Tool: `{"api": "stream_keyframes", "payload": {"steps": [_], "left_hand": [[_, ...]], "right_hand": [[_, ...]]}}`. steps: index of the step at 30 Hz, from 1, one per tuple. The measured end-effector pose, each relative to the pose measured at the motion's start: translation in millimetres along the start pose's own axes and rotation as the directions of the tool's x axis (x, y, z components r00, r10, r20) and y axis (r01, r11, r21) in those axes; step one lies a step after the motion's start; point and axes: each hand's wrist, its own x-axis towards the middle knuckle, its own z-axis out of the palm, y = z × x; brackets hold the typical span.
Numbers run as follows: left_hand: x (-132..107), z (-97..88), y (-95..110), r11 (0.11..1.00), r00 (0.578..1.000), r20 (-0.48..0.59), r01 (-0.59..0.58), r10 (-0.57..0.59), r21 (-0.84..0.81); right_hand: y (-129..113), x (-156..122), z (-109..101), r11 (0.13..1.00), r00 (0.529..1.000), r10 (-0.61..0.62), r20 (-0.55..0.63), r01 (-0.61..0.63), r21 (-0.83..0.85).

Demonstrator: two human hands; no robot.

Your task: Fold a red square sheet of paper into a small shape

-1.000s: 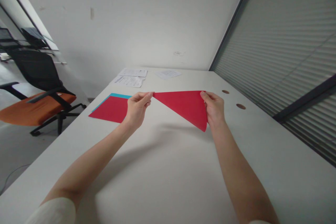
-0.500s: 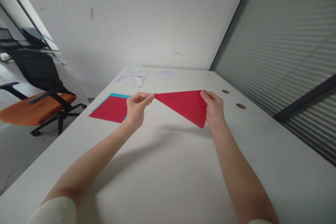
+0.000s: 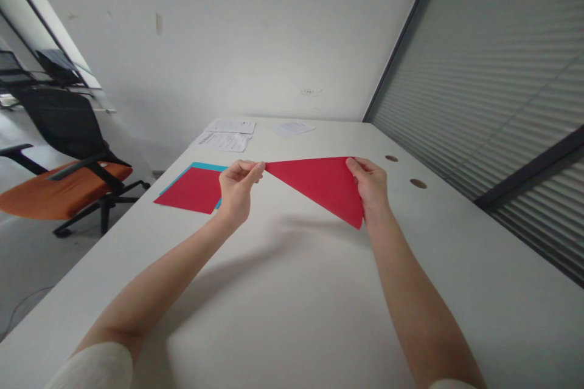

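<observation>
A folded sheet of red paper [image 3: 322, 185], triangular in outline, is held up above the white table [image 3: 292, 304]. My left hand [image 3: 237, 188] pinches its narrow left tip between thumb and fingers. At the upper right corner, my right hand [image 3: 370, 185] grips the paper with the thumb on the near face and the other fingers behind it. The lower corner of the triangle hangs down beside my right palm. Left of my left hand lies a stack of red sheets [image 3: 189, 191] with a blue sheet [image 3: 207, 166] showing at its edge.
Printed papers [image 3: 223, 141] lie at the table's far left, and another sheet [image 3: 294, 128] is near the wall. Two round holes [image 3: 418, 183] are in the tabletop at the right. An orange and black office chair [image 3: 68, 185] stands beyond the left edge.
The paper's lower corner has swung slightly right and down, and the triangle looks flatter and wider. Both hands keep their hold, with the left tip slightly further left.
</observation>
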Motion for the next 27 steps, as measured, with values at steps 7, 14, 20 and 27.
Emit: {"api": "stream_keyframes", "payload": {"steps": [7, 14, 20, 27], "left_hand": [[7, -4.3, -2, 0.995, 0.992, 0.072, 0.1, -0.099, -0.007], [4, -5.1, 18, 0.78, 0.932, 0.27, -0.353, 0.244, 0.516], [-8, 4.7, 16, 0.628, 0.799, 0.585, -0.529, 0.142, 0.571], [-12, 11.0, 21, 0.731, 0.804, 0.589, -0.357, -0.076, 0.582]], "right_hand": [[-5, -4, 1, 0.999, 1.0, 0.004, -0.01, -0.003, 0.047], [-11, -16, 5, 0.949, 0.955, -0.181, 0.234, 0.233, -0.214], [-24, -36, 22, 0.876, 0.853, -0.233, 0.467, 0.393, -0.28], [-23, -45, 28, 0.906, 0.818, -0.144, 0.557, 0.336, -0.258]]}}
